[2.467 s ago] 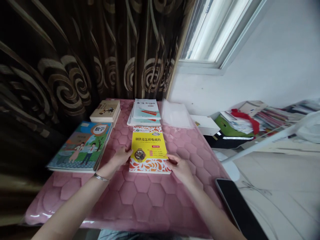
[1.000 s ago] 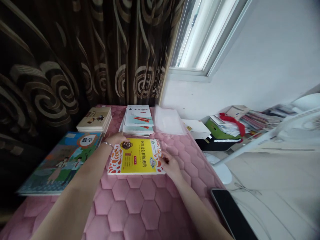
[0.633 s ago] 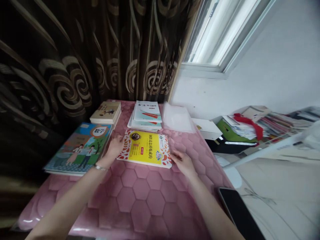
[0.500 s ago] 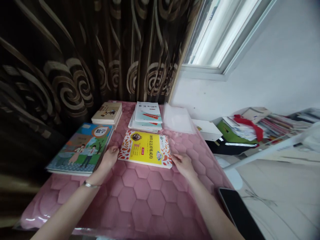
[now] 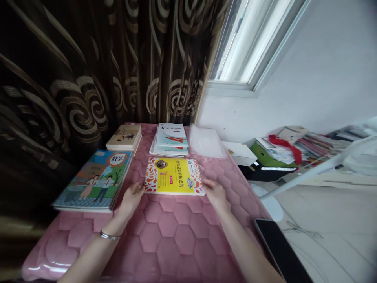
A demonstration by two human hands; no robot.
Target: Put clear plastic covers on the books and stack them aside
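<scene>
A yellow book with a red-and-white patterned border lies on the pink padded table cover, between my two hands. My left hand has its fingers closed at the book's left edge, and a silver bracelet circles that wrist. At the opposite edge, my right hand grips near the lower right corner, its thumb and fingers partly hidden. To the left lies a stack of large books topped by a blue-and-green illustrated cover. Behind it sits a stack of smaller tan books. White-and-teal booklets are piled just beyond the yellow book.
Translucent plastic sheets lie at the table's back right. A black phone-like device rests by the right edge. Past the table are a white box, piled papers and a white stand pole. A dark patterned curtain hangs behind.
The yellow book has shifted slightly right and turned straighter, with my left hand following it rightward. The view has also shifted a little; the other stacks stay put on the table.
</scene>
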